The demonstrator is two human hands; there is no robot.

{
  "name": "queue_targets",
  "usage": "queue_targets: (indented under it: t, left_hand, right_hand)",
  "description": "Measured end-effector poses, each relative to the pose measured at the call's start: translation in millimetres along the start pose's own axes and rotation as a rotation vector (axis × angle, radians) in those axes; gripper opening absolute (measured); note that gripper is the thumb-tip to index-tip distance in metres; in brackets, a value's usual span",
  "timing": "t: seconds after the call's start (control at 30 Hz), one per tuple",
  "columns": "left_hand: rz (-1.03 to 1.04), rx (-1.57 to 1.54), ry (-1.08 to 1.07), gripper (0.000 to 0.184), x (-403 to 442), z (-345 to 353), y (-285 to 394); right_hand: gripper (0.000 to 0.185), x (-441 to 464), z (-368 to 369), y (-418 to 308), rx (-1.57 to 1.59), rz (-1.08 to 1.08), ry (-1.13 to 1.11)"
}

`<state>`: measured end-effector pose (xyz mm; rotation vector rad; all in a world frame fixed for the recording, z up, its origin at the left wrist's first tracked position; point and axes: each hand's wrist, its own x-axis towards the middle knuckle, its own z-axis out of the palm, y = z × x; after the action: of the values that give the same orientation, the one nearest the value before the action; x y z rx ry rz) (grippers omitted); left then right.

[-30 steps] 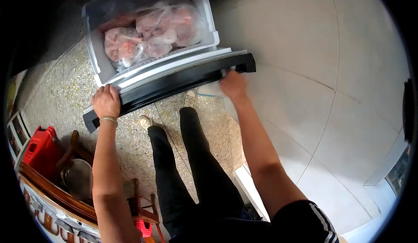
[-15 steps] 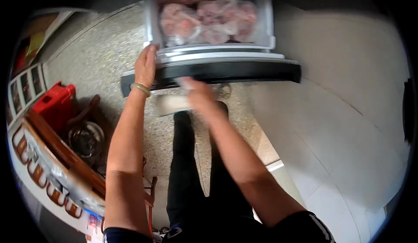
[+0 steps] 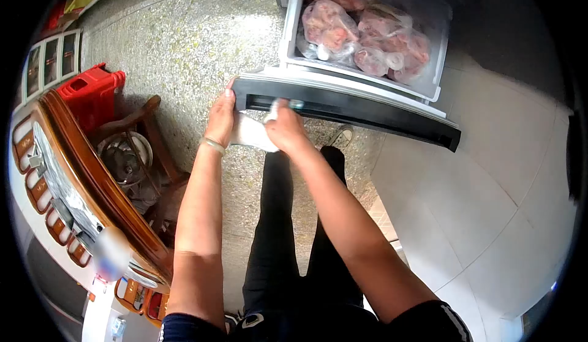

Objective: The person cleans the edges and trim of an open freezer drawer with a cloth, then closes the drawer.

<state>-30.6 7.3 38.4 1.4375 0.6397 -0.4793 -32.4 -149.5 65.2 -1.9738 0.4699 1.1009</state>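
Head view: the right hand (image 3: 286, 129) is at the left end of the black drawer front (image 3: 367, 110), having crossed from the right end within the last second, so the work has shifted along its whole length. Its fingers are closed around a white cloth (image 3: 252, 134), part of which hangs between the two hands; blur obscures the exact grip. The left hand (image 3: 220, 118) rests against the front's left end; whether its fingers clasp it cannot be told. Behind the front, the drawer (image 3: 291, 30) stands open, holding bagged meat (image 3: 331, 26). The front's long axis slants from upper left to lower right, its outer face toward the view's lower edge.
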Motion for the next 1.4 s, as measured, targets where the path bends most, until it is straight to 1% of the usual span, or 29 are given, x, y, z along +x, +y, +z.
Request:
queue_targets:
  t: [0.1, 0.13, 0.23, 0.27, 0.3, 0.37, 0.4, 0.43, 0.5, 0.57, 0.63, 0.7, 0.77, 0.8, 0.87, 0.9, 0.93, 0.97, 1.0, 1.03, 1.07, 1.1, 1.13, 1.2, 1.23, 1.3, 1.33, 1.37, 1.4]
  left_hand:
    - [-0.021, -0.011, -0.033, 0.04, 0.6, -3.4, 3.0]
    - [-0.019, -0.023, -0.016, 0.039, 0.1, -0.9, 5.0]
    - [0.036, 0.043, 0.003, 0.038, 4.8, -1.1, -3.5]
    - [0.101, 0.09, 0.029, 0.037, 6.3, -0.2, -7.5]
    - [0.11, 0.08, 0.026, 0.037, 9.9, -0.5, -11.8]
    - [0.107, 0.079, 0.026, 0.037, 12.5, -3.7, -17.8]
    - [0.128, 0.18, 0.034, 0.037, 9.1, -2.9, -10.9]
    - [0.131, 0.174, 0.04, 0.037, 10.3, -4.5, -13.0]
    - [0.202, 0.225, 0.041, 0.036, 15.2, -6.8, -21.1]
    - [0.202, 0.202, 0.045, 0.036, 13.3, -4.9, -19.8]
    - [0.182, 0.197, 0.043, 0.036, 11.6, -4.3, -14.8]
    - [0.122, 0.099, 0.0, 0.037, 12.7, -8.5, -21.1]
    - [0.068, 0.006, -0.039, 0.038, 11.3, -14.9, -23.7]
    - [-0.014, -0.177, -0.044, 0.04, 7.0, -16.5, -24.7]
    - [-0.176, -0.548, -0.055, 0.044, -1.2, -17.5, -28.3]
    - [-0.174, -0.556, -0.051, 0.044, -3.4, -17.6, -30.6]
    - [-0.168, -0.616, -0.073, 0.045, -4.7, -17.2, -33.3]
    - [-0.161, -0.675, -0.095, 0.046, -4.5, -17.6, -36.4]
    - [-0.173, -0.684, -0.096, 0.046, 0.0, -20.0, -41.5]
    - [-0.177, -0.688, -0.093, 0.046, 3.6, -23.7, -46.1]
    - [-0.168, -0.728, -0.118, 0.046, 5.3, -27.5, -50.3]
    - [-0.157, -0.768, -0.143, 0.047, 4.4, -30.2, -52.5]
    - [-0.162, -0.791, -0.163, 0.047, 3.7, -31.6, -51.7]
    - [-0.2, -0.888, -0.14, 0.047, -0.2, -30.1, -44.2]
    - [-0.252, -0.982, -0.113, 0.048, -4.1, -30.9, -42.5]
    - [-0.183, -1.052, -0.167, 0.048, -8.7, -32.4, -55.3]
    - [-0.215, -1.107, -0.056, 0.048, -14.9, -27.2, -55.0]
    - [-0.247, -1.161, 0.054, 0.048, -21.6, -21.8, -53.8]
    - [-0.253, -1.19, 0.085, 0.048, -23.0, -18.4, -65.4]
  right_hand:
    - [0.048, 9.6, 28.0, -30.5, 0.24, -0.169, -0.04]
    - [0.056, 13.1, 24.6, -31.0, 0.135, -0.137, -0.127]
    - [0.05, -0.6, 5.3, -41.3, -0.289, -0.093, -0.098]
    - [0.048, -4.4, 2.1, -41.7, -0.417, -0.086, -0.084]
    - [0.048, -3.9, -2.0, -37.9, -0.426, -0.088, -0.074]
    - [0.045, -2.9, -11.9, -21.0, -0.64, -0.087, -0.046]
    - [0.042, -10.7, -26.1, -17.0, -0.698, -0.051, -0.049]
    - [0.039, -20.4, -44.0, -10.1, -0.755, -0.016, -0.052]
    - [0.035, -27.7, -69.3, 41.7, -0.842, -0.116, 0.087]
    - [0.027, -47.2, -103.7, 62.0, -0.848, 0.076, 0.175]
    - [0.037, -52.9, -147.4, 114.1, -0.496, 0.01, 0.116]
    - [0.043, -79.0, -175.2, 125.1, -0.078, 0.017, 0.252]
    - [0.044, -87.7, -184.9, 141.4, 0.287, -0.087, 0.533]
    - [0.044, -81.3, -184.3, 146.1, 0.283, -0.092, 0.527]
    - [0.049, -57.7, -177.2, 165.5, -0.401, -0.319, 0.938]
    - [0.049, -31.1, -166.1, 192.6, -0.496, -0.394, 0.991]
    - [0.046, -14.8, -145.5, 183.9, -0.282, -0.354, 0.969]
    - [0.044, -6.7, -124.1, 166.1, -0.457, -0.42, 1.066]
    - [0.046, -1.7, -109.4, 132.6, -0.568, -0.533, 0.93]
    - [0.051, -6.9, -77.9, 85.6, -0.529, -0.458, 0.89]
    - [0.056, 3.5, -47.5, 69.0, -0.566, -0.529, 0.907]
    - [0.06, 4.7, -25.5, 35.6, -0.501, -0.48, 0.814]
    - [0.062, 12.7, -5.0, 18.0, -0.445, -0.541, 0.747]
    - [0.057, 33.7, 37.3, -16.5, -0.484, -0.749, 0.715]
    - [0.049, 28.8, 53.1, -43.1, -0.539, -0.717, 0.667]
    - [0.038, 30.9, 63.4, -52.8, -0.543, -0.745, 0.706]
    - [0.038, 29.8, 60.8, -46.8, -0.545, -0.743, 0.706]
    - [0.033, 27.0, 54.0, -37.5, -0.61, -0.918, 0.552]
    - [0.029, 26.7, 49.1, -28.8, -0.67, -1.093, 0.395]
